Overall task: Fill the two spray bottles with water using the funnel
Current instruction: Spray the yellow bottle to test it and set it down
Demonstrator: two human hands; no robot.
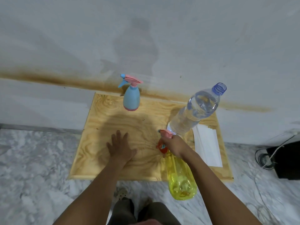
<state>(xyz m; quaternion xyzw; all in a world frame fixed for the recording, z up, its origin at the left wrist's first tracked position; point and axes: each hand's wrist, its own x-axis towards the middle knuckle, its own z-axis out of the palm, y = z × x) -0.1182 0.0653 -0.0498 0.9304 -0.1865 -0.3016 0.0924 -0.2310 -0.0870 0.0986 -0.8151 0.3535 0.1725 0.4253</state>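
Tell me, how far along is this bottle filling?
Barely begun. The water bottle stands uncapped and nearly full. The right hand grips the yellow spray bottle by its sprayer top; the left hand rests flat on the board. The blue spray bottle is still capped. No funnel shows.

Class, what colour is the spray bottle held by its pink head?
Transparent yellow spray bottle, seen in the head view.
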